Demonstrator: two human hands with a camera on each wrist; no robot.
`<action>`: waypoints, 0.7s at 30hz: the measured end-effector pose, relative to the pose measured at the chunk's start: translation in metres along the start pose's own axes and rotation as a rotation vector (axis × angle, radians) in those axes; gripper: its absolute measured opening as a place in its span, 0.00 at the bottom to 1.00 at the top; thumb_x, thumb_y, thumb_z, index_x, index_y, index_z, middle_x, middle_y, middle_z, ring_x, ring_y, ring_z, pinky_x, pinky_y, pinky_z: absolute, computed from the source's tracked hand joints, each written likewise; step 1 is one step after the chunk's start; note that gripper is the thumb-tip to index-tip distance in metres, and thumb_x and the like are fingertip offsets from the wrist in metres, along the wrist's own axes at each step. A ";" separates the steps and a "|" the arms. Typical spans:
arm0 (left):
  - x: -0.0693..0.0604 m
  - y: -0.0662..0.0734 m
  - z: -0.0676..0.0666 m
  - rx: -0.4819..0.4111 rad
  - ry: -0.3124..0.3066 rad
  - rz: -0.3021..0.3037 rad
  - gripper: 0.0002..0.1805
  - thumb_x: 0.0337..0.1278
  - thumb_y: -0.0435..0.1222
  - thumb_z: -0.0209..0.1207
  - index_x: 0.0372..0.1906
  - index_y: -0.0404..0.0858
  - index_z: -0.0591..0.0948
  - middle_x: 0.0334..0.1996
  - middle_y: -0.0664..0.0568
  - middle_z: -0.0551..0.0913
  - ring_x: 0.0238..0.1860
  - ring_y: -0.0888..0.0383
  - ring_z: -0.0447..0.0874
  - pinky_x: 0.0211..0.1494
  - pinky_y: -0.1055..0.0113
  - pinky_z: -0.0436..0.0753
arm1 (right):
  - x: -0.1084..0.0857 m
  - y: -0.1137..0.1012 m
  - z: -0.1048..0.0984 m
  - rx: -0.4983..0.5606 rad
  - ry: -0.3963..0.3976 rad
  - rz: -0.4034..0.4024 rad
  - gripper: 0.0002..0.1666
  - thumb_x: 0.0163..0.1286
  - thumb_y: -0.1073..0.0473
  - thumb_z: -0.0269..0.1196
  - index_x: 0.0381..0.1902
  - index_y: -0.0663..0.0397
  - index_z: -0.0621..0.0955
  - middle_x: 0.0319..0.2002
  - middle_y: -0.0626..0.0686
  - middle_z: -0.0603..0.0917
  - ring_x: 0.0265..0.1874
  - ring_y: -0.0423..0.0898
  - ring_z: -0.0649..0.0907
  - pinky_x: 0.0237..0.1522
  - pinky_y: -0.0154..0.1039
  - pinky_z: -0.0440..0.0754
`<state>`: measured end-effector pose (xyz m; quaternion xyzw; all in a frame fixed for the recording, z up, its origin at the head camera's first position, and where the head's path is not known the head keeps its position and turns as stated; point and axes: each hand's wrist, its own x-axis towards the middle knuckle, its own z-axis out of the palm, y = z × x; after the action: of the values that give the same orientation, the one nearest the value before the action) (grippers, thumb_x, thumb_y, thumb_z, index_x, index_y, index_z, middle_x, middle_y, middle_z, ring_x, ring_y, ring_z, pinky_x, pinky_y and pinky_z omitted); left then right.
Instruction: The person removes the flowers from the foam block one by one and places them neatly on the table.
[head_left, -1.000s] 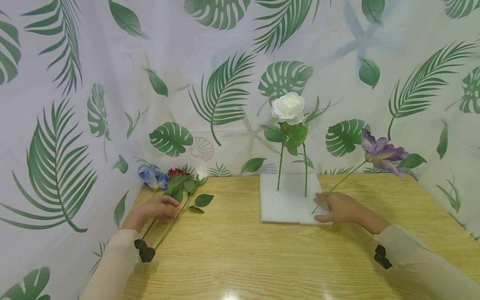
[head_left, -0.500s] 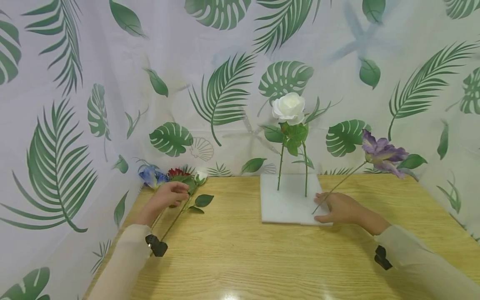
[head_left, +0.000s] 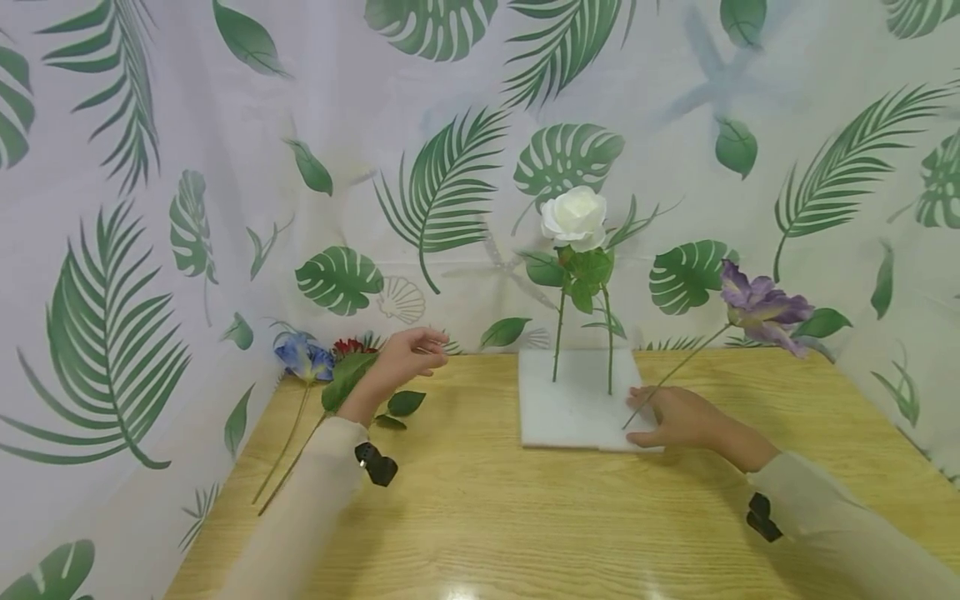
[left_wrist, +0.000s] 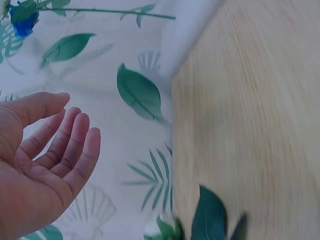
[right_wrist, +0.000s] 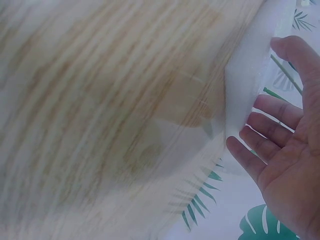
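Observation:
In the head view, the left hand (head_left: pixel 397 367) hangs empty above the leafy stems at the left, its fingers loosely bent; the left wrist view shows the bare palm (left_wrist: pixel 45 165). Against the right edge of a white foam board (head_left: pixel 573 417) rests the right hand (head_left: pixel 686 419), thumb and fingertips touching the edge in the right wrist view. Two stems stand upright in the board, with a white rose (head_left: pixel 574 218) and green leaves at their top. A purple flower (head_left: pixel 765 307) leans right, its stem passing in front of the right hand.
On the left of the wooden table (head_left: pixel 480 508) lie a blue flower (head_left: pixel 305 358), a red flower (head_left: pixel 349 346) and green leaves (head_left: pixel 406 403). A white cloth with printed leaves (head_left: pixel 450 75) stands behind the table and along its left side.
My left hand has moved right and up from among the lying flowers, uncovering the lower stems, and now covers the small white bud. The right hand and the board stay in place.

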<state>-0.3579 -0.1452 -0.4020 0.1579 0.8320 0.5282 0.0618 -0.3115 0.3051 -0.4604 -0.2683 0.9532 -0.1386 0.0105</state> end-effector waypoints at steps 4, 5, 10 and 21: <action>0.016 0.010 0.018 -0.037 -0.011 0.046 0.19 0.69 0.32 0.62 0.62 0.34 0.80 0.51 0.36 0.84 0.51 0.43 0.84 0.54 0.49 0.87 | 0.001 0.000 0.000 -0.008 0.002 -0.005 0.41 0.62 0.37 0.71 0.57 0.68 0.83 0.62 0.67 0.81 0.64 0.66 0.79 0.63 0.62 0.78; 0.019 0.012 0.023 -0.046 -0.013 0.054 0.19 0.69 0.32 0.62 0.62 0.34 0.80 0.51 0.36 0.84 0.51 0.43 0.85 0.54 0.50 0.87 | 0.001 0.000 0.001 -0.009 0.001 -0.005 0.41 0.62 0.37 0.70 0.57 0.68 0.83 0.62 0.67 0.81 0.63 0.66 0.79 0.63 0.62 0.78; 0.033 0.027 0.045 -0.090 -0.010 0.069 0.19 0.70 0.32 0.60 0.63 0.34 0.79 0.54 0.36 0.83 0.54 0.43 0.84 0.54 0.52 0.88 | 0.001 0.002 0.001 -0.013 0.008 -0.009 0.41 0.61 0.37 0.71 0.56 0.68 0.84 0.61 0.66 0.82 0.63 0.66 0.79 0.62 0.62 0.79; 0.068 0.033 0.096 -0.221 -0.047 0.064 0.20 0.70 0.32 0.61 0.64 0.33 0.79 0.56 0.37 0.82 0.53 0.48 0.83 0.58 0.57 0.87 | 0.000 0.000 0.001 -0.009 0.016 -0.016 0.40 0.61 0.39 0.72 0.56 0.70 0.84 0.61 0.68 0.82 0.62 0.68 0.79 0.62 0.63 0.79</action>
<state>-0.3896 -0.0274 -0.4101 0.1892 0.7615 0.6145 0.0815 -0.3116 0.3046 -0.4614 -0.2751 0.9517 -0.1363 0.0006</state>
